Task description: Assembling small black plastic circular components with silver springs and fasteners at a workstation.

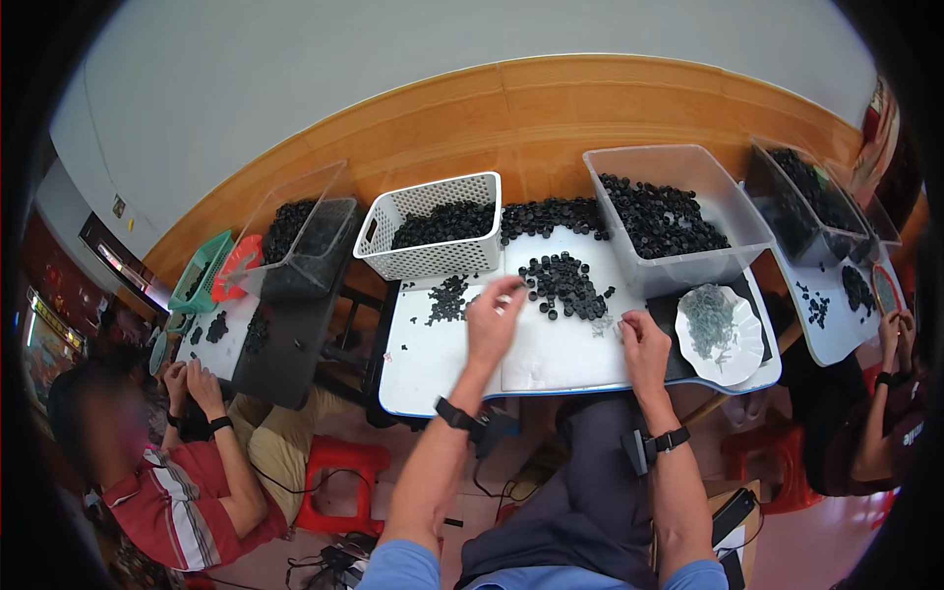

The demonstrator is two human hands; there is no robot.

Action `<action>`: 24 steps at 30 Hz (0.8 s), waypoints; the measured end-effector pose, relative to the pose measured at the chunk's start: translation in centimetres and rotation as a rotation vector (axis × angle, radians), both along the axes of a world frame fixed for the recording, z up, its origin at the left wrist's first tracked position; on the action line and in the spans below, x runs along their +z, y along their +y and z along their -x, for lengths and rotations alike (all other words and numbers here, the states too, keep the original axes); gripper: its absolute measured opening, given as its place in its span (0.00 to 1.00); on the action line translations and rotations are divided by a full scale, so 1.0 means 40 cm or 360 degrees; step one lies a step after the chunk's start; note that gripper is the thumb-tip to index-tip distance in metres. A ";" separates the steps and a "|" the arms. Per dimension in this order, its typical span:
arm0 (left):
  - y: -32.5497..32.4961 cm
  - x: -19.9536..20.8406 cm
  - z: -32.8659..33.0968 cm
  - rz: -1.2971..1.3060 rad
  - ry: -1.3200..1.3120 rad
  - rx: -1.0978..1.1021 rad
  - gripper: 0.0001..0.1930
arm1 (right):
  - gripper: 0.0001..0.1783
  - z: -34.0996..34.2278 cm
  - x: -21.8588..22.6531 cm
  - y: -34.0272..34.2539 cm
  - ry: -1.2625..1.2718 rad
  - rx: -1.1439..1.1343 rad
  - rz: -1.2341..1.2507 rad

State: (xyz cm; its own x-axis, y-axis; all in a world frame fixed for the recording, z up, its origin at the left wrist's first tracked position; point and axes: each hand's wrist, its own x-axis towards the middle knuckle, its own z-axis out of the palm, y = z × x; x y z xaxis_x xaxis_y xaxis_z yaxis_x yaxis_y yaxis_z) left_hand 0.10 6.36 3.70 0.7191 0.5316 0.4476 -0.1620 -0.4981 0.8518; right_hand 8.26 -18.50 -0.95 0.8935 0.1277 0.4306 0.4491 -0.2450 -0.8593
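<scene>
My left hand (pixel 494 317) is raised over the white tabletop (pixel 433 364), its fingers curled together at the left edge of a pile of small black round caps (pixel 565 285). A dark bit shows by its fingertips, too small and blurred to name. Left of that hand lies a loose group of smaller black pieces (pixel 449 299). My right hand (pixel 645 344) is closed in a pinch at the pile's near right side. Beside its fingertips are a few tiny clear pieces (pixel 601 325); whatever it pinches is hidden.
A white perforated basket (pixel 433 258) and a clear plastic bin (pixel 688 264) hold more black caps at the back. A white scalloped dish (pixel 733 369) of small translucent pieces stands at right. People work at side tables, one in a red shirt (pixel 187 501). Red stools (pixel 344 482) flank me.
</scene>
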 end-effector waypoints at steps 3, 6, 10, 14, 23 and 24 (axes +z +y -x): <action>0.215 0.073 -0.026 -0.0141 -0.0166 0.0102 0.16 | 0.06 0.011 0.017 0.033 -0.0046 0.0089 0.0027; 0.282 0.194 -0.063 -0.0779 -0.0189 0.0385 0.30 | 0.05 0.010 0.025 0.021 -0.0120 0.0072 0.0129; 0.237 0.154 -0.053 -0.0635 0.0051 0.0156 0.18 | 0.05 -0.001 0.014 0.022 -0.0088 0.0053 0.0053; 0.095 0.006 -0.010 -0.0700 0.0314 -0.0137 0.12 | 0.06 0.001 0.019 0.015 -0.0066 0.0028 0.0143; -0.046 -0.054 0.000 -0.0552 0.0510 -0.0127 0.12 | 0.06 0.005 0.021 0.014 -0.0075 0.0067 0.0137; -0.049 -0.054 -0.004 -0.0555 0.0543 -0.0091 0.11 | 0.06 0.004 0.019 0.015 -0.0093 0.0070 0.0136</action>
State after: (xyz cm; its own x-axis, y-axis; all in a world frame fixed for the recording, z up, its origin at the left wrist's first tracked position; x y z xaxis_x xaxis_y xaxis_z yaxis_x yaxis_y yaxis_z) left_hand 0.25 4.40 1.55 0.8794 0.3471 0.3257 0.0616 -0.7616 0.6452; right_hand 8.08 -17.88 -0.19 0.8600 0.2046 0.4676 0.5096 -0.2954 -0.8081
